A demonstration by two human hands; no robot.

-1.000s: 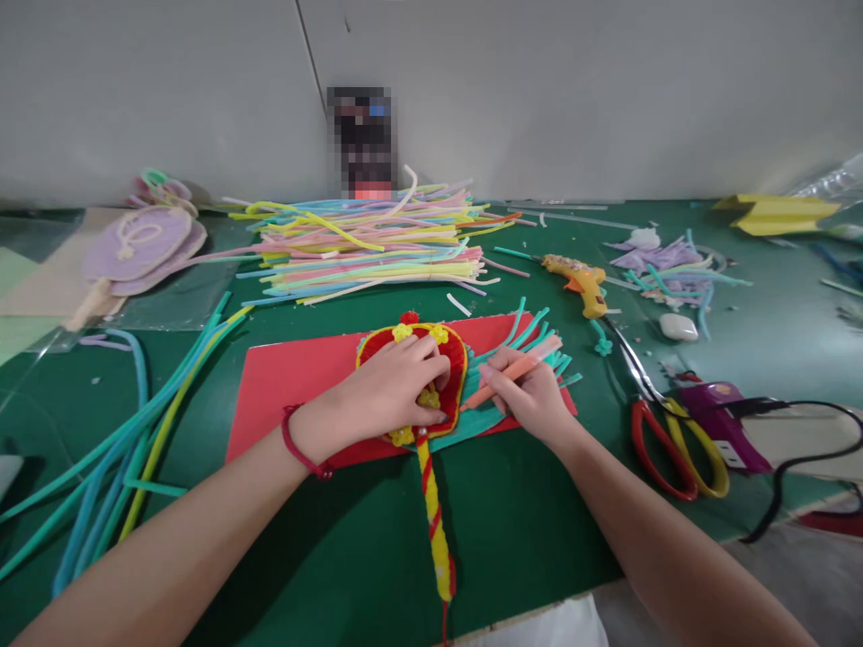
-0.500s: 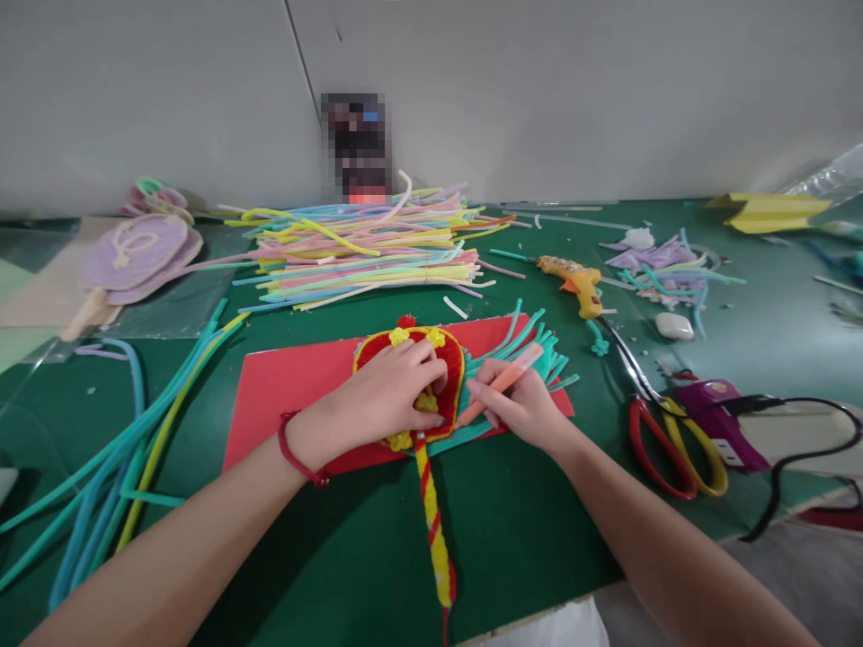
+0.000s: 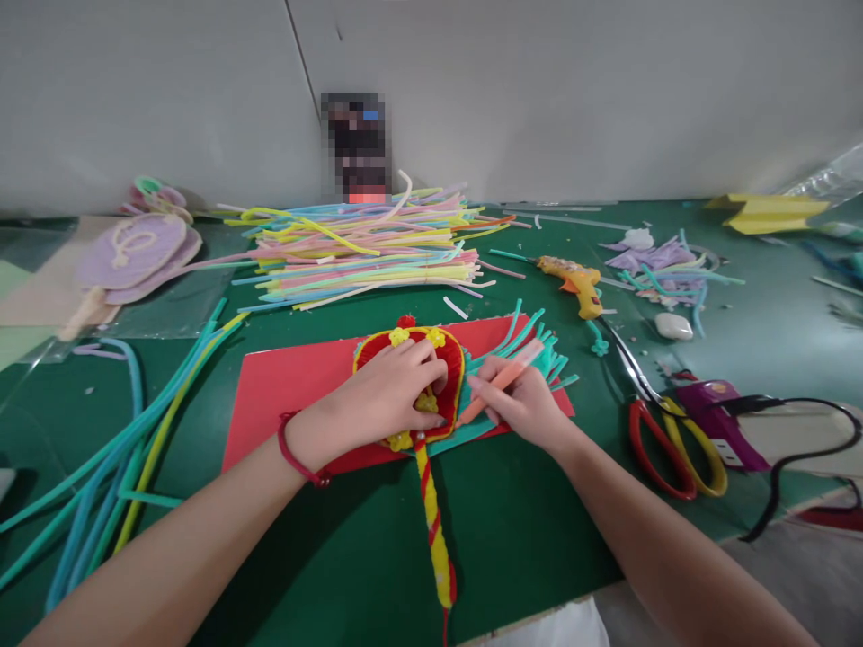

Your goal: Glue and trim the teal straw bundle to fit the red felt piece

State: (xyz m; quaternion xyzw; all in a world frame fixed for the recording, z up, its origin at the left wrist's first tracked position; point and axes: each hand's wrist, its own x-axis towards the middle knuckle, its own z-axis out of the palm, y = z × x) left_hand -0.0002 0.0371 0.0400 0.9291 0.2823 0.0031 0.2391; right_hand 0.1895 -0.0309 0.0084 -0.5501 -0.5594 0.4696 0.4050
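Observation:
A red and yellow fan-shaped craft piece (image 3: pixel 453 359) with a striped red and yellow handle (image 3: pixel 435 530) lies on a red sheet (image 3: pixel 289 386) on the green table. My left hand (image 3: pixel 384 395) rests flat on the fan with fingers spread, pressing it down. My right hand (image 3: pixel 522 404) grips an orange pen (image 3: pixel 502 382) whose tip touches the fan's right edge. Teal strips (image 3: pixel 532 337) fan out from under the piece beside that hand.
A heap of pastel pipe cleaners (image 3: pixel 364 247) lies behind. Long teal and yellow stems (image 3: pixel 135 431) run at the left, purple fans (image 3: pixel 135 252) at far left. A glue gun (image 3: pixel 573 280), scissors (image 3: pixel 664 431), a purple tool with black cord (image 3: pixel 721 413) and scraps (image 3: pixel 664 265) sit right.
The pen tip has slid a little left and down along the fan's right edge. My left hand has stayed pressed on the fan.

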